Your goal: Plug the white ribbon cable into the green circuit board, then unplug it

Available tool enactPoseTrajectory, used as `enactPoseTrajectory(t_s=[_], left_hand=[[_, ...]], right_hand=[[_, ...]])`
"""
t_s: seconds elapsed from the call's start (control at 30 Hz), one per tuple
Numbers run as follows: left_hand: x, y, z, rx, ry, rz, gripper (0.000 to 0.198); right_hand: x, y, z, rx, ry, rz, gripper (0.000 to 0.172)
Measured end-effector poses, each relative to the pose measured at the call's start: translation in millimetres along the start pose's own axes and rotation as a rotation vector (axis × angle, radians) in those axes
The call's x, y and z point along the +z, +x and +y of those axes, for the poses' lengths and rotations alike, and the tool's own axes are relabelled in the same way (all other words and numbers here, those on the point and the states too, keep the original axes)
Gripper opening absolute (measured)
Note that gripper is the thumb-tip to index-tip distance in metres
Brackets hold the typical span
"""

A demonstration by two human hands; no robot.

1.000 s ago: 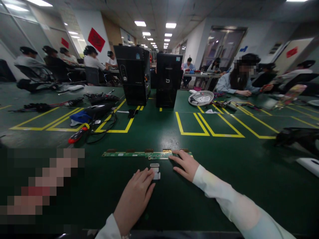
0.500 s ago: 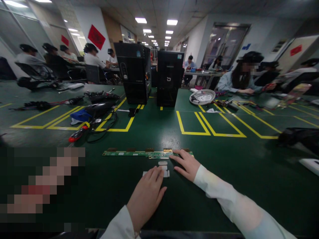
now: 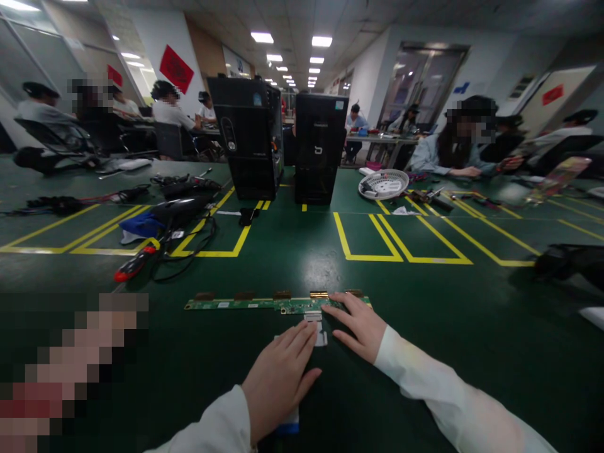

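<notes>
A long, narrow green circuit board point(image 3: 250, 304) lies crosswise on the table, with copper-coloured tabs along its far edge. My right hand point(image 3: 361, 330) is at its right end, fingers spread and fingertips on the board. A flat white ribbon cable point(image 3: 321, 338) lies just in front of the board, its end at the board's near edge; whether it sits in a connector I cannot tell. Stretched over this cable is my left hand point(image 3: 283, 371), fingers extended and close together, covering most of it. A white strip with a blue end point(image 3: 289, 426) shows beneath my left wrist.
A red-and-black screwdriver point(image 3: 135, 264) and black cables point(image 3: 184, 207) lie to the left. Two black computer towers point(image 3: 321, 151) stand at the back. A white basket point(image 3: 384, 184) is behind yellow tape outlines point(image 3: 372, 257). A person point(image 3: 455, 141) sits across on the right.
My left hand and the ribbon cable have moved slightly forward relative to the board, so the cable's end now meets its near edge. My right hand stays on the board. The view has shifted slightly.
</notes>
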State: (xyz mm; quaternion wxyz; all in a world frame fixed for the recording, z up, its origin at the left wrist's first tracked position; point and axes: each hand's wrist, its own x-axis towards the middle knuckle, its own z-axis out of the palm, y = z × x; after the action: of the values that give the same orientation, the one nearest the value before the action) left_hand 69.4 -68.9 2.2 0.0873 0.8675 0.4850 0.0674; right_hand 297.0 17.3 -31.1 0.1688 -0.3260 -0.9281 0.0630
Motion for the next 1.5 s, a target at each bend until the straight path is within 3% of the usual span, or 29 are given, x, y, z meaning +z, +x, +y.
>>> enactPoseTrajectory(t_s=[0.87,1.33,1.5], left_hand=[[1.9,5.4,-11.3,0.072,-0.058,0.105,0.045],[4.8,8.8,1.1,0.003,-0.025,0.103,0.047],[2.5,9.4,-0.1,0.016,-0.081,0.162,0.042]], right_hand=[[-0.8,-0.1,-1.4,-0.016,-0.016,0.029,0.043],[-0.8,-1.0,-2.3,-0.011,-0.024,0.032,0.044],[1.6,-1.1,-1.3,-0.005,-0.026,0.027,0.044]])
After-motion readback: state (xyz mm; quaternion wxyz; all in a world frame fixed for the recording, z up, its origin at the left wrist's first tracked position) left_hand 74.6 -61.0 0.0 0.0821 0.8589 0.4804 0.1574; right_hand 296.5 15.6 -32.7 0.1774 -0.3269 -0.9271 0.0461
